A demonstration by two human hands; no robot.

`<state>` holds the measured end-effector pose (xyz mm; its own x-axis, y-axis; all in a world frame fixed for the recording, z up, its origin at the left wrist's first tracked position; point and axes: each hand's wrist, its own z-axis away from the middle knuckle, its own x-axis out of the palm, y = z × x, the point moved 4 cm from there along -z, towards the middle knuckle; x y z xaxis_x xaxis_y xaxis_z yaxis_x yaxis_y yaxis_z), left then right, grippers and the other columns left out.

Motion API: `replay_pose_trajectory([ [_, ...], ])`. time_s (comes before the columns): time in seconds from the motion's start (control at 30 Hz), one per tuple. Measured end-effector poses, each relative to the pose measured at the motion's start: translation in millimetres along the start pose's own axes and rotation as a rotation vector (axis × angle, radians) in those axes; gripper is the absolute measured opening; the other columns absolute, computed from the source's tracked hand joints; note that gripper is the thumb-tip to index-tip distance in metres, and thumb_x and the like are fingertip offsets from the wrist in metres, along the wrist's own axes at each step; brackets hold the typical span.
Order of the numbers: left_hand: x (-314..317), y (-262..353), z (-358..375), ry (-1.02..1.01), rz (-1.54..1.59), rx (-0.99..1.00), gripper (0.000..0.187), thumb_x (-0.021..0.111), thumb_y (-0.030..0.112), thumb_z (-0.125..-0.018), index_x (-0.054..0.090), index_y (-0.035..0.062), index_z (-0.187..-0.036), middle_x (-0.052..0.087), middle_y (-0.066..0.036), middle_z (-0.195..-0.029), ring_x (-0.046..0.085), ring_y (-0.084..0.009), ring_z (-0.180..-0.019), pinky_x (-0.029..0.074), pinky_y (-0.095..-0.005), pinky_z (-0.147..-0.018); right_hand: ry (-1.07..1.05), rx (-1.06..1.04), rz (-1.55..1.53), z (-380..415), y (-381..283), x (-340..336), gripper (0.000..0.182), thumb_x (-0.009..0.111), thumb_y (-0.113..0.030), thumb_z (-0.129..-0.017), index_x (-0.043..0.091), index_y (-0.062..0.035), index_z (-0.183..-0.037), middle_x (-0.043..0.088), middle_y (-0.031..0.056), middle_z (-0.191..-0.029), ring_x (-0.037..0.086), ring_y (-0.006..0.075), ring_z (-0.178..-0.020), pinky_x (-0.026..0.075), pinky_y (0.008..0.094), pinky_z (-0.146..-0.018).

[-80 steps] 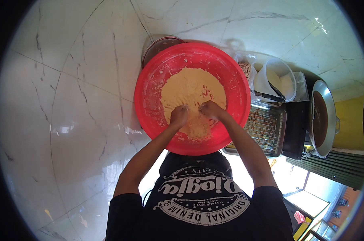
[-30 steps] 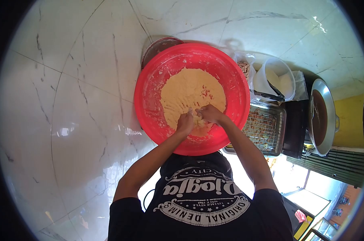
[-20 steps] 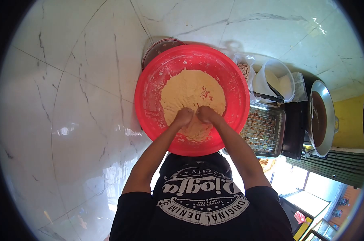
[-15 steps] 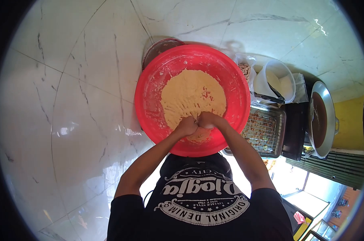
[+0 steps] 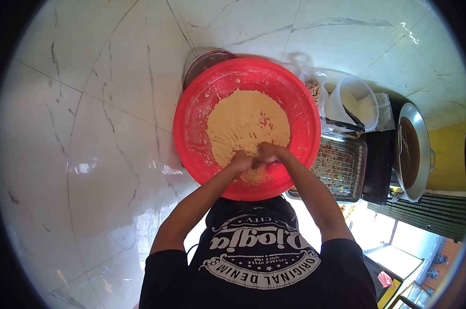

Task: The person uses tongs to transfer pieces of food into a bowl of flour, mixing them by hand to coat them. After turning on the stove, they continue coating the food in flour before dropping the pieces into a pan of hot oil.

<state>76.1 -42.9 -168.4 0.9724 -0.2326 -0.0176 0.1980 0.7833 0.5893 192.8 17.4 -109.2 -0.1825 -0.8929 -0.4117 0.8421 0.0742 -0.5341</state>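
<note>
Inside red basin [image 5: 187, 136], pale powder [image 5: 247, 114]; left hand [image 5: 242, 161], right hand [image 5: 270, 153] curled, grip unclear

Hands [image 5: 242, 161] close together at near side of pale floury mixture [image 5: 243, 114] in red basin [image 5: 187, 126]; wire rack [image 5: 341, 167] alongside.

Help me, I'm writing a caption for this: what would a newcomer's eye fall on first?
Probably the big red basin in the middle, with a pale, powdery mixture inside and the left hand and right hand close together at its lower part. Next, the white lettering on the black shirt below, then the silver pan with brown contents toward the right.
</note>
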Motion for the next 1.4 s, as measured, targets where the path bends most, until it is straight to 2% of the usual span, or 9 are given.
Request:
replay_pose_trajectory([
  [0.07, -4.6, 13.2, 16.9, 0.212, -0.067, 0.339, 0.026, 0.061, 0.016, -0.076, 0.062, -0.0049, -0.092, 0.062, -0.01, -0.079, 0.061, -0.0189, -0.071, 0.046, -0.0306, -0.058, 0.034, -0.044, 0.019, 7.1, 2.1, -9.6, 0.039, 0.074, -0.019, -0.067, 0.062, 0.0047, -0.095, 0.063, 0.0128, -0.079, 0.06, 0.0212, -0.075, 0.048, 0.0305, -0.061],
  [0.3, -28.0, 61.1, 70.1, -0.155, -0.342, 0.133, 0.027, 0.06, 0.02, -0.082, 0.062, -0.003, -0.095, 0.059, -0.006, -0.077, 0.057, -0.0144, -0.067, 0.046, -0.0274, -0.062, -0.072, -0.066, -0.013, 29.3, -4.7, -34.4, 0.038, 0.07, -0.025, -0.068, 0.061, 0.0032, -0.092, 0.064, 0.0194, -0.088, 0.064, 0.0289, -0.081, 0.049, 0.0362, -0.074],
  [0.47, -60.9, 55.6, 16.4, 0.836, -0.593, 0.613, 0.037, 0.051, 0.028, -0.083, 0.06, -0.0007, -0.104, 0.064, -0.022, -0.084, 0.063, -0.0342, -0.077, 0.051, -0.0395, -0.069, 0.567, 0.229, 0.06, 14.1, 21.9, -48.5, 0.032, 0.057, -0.019, -0.076, 0.06, 0.0049, -0.097, 0.063, 0.0219, -0.099, 0.063, 0.0332, -0.089, 0.049, 0.038, -0.082],
  [0.67, -16.0, 10.6, -38.6, 0.209, -0.571, 0.373, 0.045, 0.041, 0.033, -0.087, 0.06, -0.0054, -0.1, 0.062, -0.027, -0.087, 0.06, -0.0379, -0.087, 0.046, -0.0424, -0.079, 0.233, 0.252, -0.243, -15.8, 24.9, -1.2, 0.035, 0.05, -0.017, -0.079, 0.057, 0.0089, -0.101, 0.061, 0.0236, -0.096, 0.062, 0.0386, -0.081, 0.053, 0.0419, -0.07],
  [0.8, -4.1, 10.8, -13.5, 0.202, -0.12, 0.261, 0.047, 0.042, 0.033, -0.087, 0.061, -0.009, -0.092, 0.061, -0.029, -0.087, 0.061, -0.0359, -0.084, 0.046, -0.042, -0.075, 0.09, 0.265, -0.536, -3.4, 7.7, 3.3, 0.034, 0.056, -0.026, -0.082, 0.059, 0.0068, -0.088, 0.059, 0.0152, -0.078, 0.058, 0.0187, -0.068, 0.049, 0.0312, -0.064],
  [0.9, -16.1, 45.5, 37.9, 0.245, -0.098, 0.178, 0.049, 0.042, 0.035, -0.087, 0.062, -0.0093, -0.087, 0.062, -0.027, -0.087, 0.062, -0.0328, -0.082, 0.045, -0.0411, -0.072, 0.041, -0.105, -0.252, 2.8, 3.0, -12.3, 0.033, 0.056, -0.028, -0.083, 0.061, 0.0049, -0.088, 0.062, 0.0146, -0.08, 0.058, 0.0176, -0.066, 0.048, 0.0316, -0.062],
  [1.13, -50.4, 24.0, 16.3, 0.287, -0.307, 0.0, 0.049, 0.039, 0.039, -0.089, 0.063, -0.0037, -0.093, 0.061, -0.023, -0.102, 0.06, -0.0307, -0.091, 0.046, -0.0403, -0.076, 0.265, 0.1, 0.126, -7.5, 25.8, -19.3, 0.041, 0.052, -0.033, -0.087, 0.061, 0.0067, -0.09, 0.063, 0.0181, -0.092, 0.063, 0.0227, -0.074, 0.052, 0.0362, -0.065],
  [1.2, -41.9, 5.1, 4.9, 0.376, -0.339, -0.102, 0.05, 0.038, 0.04, -0.089, 0.062, -0.0035, -0.097, 0.059, -0.024, -0.108, 0.06, -0.0308, -0.094, 0.046, -0.0401, -0.077, 0.092, 0.372, -0.287, 1.4, 14.8, -2.0, 0.045, 0.051, -0.034, -0.087, 0.059, 0.01, -0.09, 0.062, 0.0194, -0.088, 0.063, 0.0281, -0.077, 0.054, 0.0413, -0.063],
  [1.4, 0.1, -4.6, -13.0, 0.299, 0.164, 0.01, 0.049, 0.038, 0.039, -0.091, 0.059, -0.0053, -0.091, 0.06, -0.02, -0.095, 0.058, -0.0255, -0.085, 0.044, -0.0364, -0.078, 0.182, 0.148, -0.556, -17.0, 11.7, 12.4, 0.044, 0.054, -0.033, -0.086, 0.059, 0.0098, -0.089, 0.058, 0.0145, -0.08, 0.06, 0.0257, -0.072, 0.053, 0.0376, -0.061],
])
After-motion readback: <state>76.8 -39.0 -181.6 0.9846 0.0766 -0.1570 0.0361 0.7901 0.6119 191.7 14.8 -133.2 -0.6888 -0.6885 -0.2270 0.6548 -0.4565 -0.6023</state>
